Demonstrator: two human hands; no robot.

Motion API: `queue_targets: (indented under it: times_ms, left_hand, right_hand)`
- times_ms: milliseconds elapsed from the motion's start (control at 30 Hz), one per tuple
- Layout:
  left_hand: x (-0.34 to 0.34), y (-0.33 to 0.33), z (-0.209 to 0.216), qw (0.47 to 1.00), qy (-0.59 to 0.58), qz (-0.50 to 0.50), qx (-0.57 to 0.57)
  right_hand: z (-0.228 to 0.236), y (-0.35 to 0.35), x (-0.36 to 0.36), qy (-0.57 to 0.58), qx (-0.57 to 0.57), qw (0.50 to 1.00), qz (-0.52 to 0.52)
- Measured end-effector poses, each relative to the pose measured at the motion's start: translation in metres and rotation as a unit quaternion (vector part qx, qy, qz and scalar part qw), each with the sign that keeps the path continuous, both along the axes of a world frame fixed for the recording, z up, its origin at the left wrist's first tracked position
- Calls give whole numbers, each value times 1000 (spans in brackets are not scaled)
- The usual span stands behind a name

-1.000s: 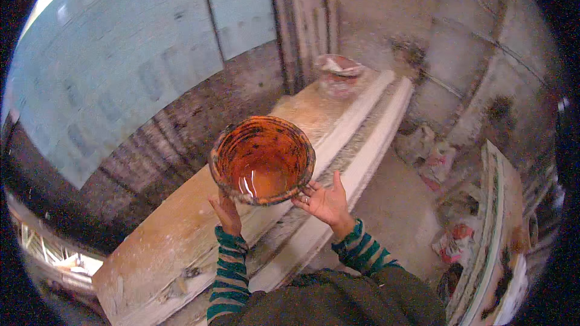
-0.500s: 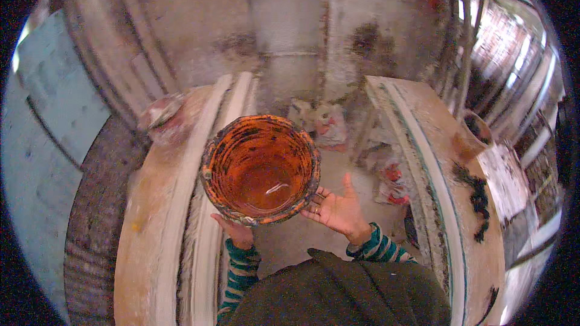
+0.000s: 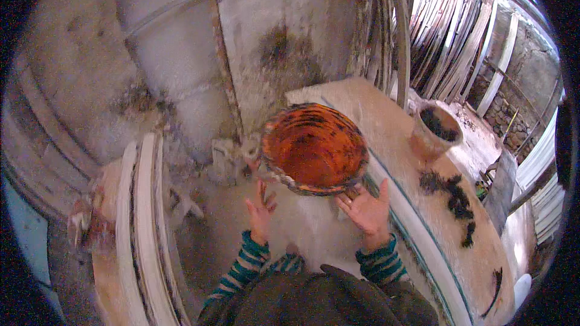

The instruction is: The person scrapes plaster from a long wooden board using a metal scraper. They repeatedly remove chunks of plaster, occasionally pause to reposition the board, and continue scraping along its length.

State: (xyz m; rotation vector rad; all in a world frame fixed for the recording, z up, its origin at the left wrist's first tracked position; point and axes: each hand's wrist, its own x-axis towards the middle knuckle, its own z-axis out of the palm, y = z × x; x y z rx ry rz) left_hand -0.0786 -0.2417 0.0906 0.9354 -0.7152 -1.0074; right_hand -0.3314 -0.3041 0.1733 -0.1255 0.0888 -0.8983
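A round orange bucket [image 3: 314, 145], its inside streaked with black, is held up in front of me with its mouth facing up and tilted toward me. My right hand [image 3: 368, 210] supports it from below at the near right, palm turned up, thumb spread and fingertips under the bucket. At the near left is my left hand [image 3: 260, 214], its fingers reaching up along the bucket's lower side; the bucket partly hides their contact. The bucket's far right side overlaps the inner edge of the right-hand bench [image 3: 386, 115].
On the right bench stand a clay-coloured pot [image 3: 436, 133] with dark contents and a clump of black fibres [image 3: 459, 202]. Pale long strips [image 3: 142, 223] lie along the left bench. Many upright slats [image 3: 447, 30] lean at the far right, near a stained wall [image 3: 284, 18].
My view has turned to the right. The bucket has gone from beside the left bench to the right bench's edge, both hands moving with it.
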Motion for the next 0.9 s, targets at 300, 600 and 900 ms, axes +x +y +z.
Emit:
queue_targets:
  times_ms: [300,600,900]
  left_hand:
    - [58,-162,-24,993,-3,-71,91]
    - [134,-214,-74,989,52,63,122]
    - [158,-222,-60,922,55,335,186]
  right_hand:
    - [17,-282,-17,55,-16,974,-217]
    - [-58,-490,-24,190,-21,925,-327]
    - [-150,-486,133,524,-75,841,-106]
